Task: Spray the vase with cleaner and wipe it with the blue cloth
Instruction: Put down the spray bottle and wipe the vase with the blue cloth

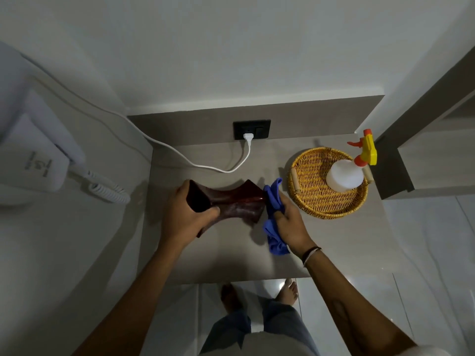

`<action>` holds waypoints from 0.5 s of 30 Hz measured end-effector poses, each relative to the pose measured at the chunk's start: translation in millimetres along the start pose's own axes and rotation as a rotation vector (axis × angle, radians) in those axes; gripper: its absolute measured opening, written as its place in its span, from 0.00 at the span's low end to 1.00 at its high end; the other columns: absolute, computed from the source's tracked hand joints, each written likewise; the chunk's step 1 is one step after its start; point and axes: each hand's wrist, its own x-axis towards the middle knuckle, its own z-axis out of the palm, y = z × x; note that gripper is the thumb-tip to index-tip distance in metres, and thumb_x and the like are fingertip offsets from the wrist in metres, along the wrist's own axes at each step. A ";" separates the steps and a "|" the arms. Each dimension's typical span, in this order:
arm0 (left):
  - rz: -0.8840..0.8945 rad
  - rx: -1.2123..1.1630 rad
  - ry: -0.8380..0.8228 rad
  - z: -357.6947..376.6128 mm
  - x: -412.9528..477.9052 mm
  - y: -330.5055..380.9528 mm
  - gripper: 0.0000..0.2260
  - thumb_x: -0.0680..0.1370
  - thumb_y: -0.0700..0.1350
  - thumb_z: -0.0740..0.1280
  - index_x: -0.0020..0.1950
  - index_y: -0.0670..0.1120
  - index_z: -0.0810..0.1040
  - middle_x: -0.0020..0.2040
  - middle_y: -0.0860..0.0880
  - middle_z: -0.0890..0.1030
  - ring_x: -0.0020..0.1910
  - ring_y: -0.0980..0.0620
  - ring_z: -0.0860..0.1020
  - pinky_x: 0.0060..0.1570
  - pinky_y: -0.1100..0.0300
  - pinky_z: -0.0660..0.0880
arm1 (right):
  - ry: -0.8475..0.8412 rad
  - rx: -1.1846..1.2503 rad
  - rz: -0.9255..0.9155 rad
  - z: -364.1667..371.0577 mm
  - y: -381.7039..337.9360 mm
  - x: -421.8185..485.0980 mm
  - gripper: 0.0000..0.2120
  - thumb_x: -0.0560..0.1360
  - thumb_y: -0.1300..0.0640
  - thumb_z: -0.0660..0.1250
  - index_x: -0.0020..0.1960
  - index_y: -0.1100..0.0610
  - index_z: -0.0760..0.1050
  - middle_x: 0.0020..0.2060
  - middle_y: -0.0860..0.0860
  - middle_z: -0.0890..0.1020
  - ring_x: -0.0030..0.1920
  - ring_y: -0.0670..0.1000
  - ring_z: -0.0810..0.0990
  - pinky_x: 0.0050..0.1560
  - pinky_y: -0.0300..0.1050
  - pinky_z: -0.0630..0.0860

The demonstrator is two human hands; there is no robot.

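Between the two hands, above the grey counter point(231, 258), a dark red vase point(236, 204) lies on its side, its open mouth turned to the left and its flared base to the right. The left hand point(187, 214) grasps the mouth end, thumb curled over the near side of the neck and fingers wrapped round the rim. The right hand point(288, 222) is clenched round a blue cloth point(273, 201), bunched so that one fold sticks up past the fingers and another hangs down by the wrist. The upper part of the cloth is pressed against the base end of the vase, so the vase is held at one end and touched by the cloth at the other. Whether the vase rests on the counter or is lifted just clear of it cannot be told, though a shadow lies beneath it.

Right of the right hand, near but apart from it, stands a round wicker tray point(308, 199) with two small wooden handles. A white spray bottle point(345, 176) with a yellow and orange trigger head stands upright in the tray's far right part.

Behind the vase, a white plug point(248, 136) sits in a black wall socket point(259, 129), and its cable point(205, 167) runs off to the left. A white wall-mounted hair dryer point(36, 155) with a coiled cord is at the far left.
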 end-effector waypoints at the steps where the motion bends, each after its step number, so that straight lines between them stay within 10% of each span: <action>1: -0.066 -0.060 0.012 -0.4 2.2 -3.5 0.24 0.63 0.61 0.80 0.54 0.54 0.80 0.52 0.51 0.84 0.50 0.50 0.84 0.49 0.45 0.84 | 0.004 0.095 0.055 1.8 0.0 -0.5 0.30 0.80 0.78 0.53 0.76 0.57 0.71 0.58 0.57 0.84 0.45 0.40 0.87 0.45 0.34 0.83; 6: -0.280 -0.189 -0.020 -1.9 8.2 -4.9 0.46 0.65 0.74 0.75 0.79 0.54 0.72 0.73 0.47 0.80 0.69 0.45 0.80 0.68 0.41 0.78 | 0.018 0.290 0.234 6.0 -5.0 4.5 0.26 0.81 0.76 0.54 0.67 0.55 0.79 0.48 0.57 0.86 0.38 0.50 0.84 0.38 0.42 0.84; 10: -0.110 0.036 -0.136 0.6 -7.8 3.9 0.55 0.63 0.84 0.67 0.85 0.67 0.51 0.86 0.47 0.61 0.81 0.44 0.66 0.76 0.42 0.68 | 0.050 0.268 0.257 4.0 -7.9 14.5 0.25 0.81 0.76 0.55 0.67 0.55 0.79 0.44 0.57 0.85 0.34 0.51 0.84 0.34 0.42 0.83; 15: 0.186 0.402 -0.221 8.9 -33.4 5.7 0.65 0.65 0.71 0.79 0.84 0.66 0.32 0.88 0.45 0.41 0.85 0.35 0.51 0.75 0.32 0.64 | 0.038 0.127 0.203 4.3 -12.7 21.6 0.26 0.82 0.76 0.54 0.73 0.59 0.76 0.49 0.55 0.85 0.38 0.46 0.85 0.37 0.36 0.83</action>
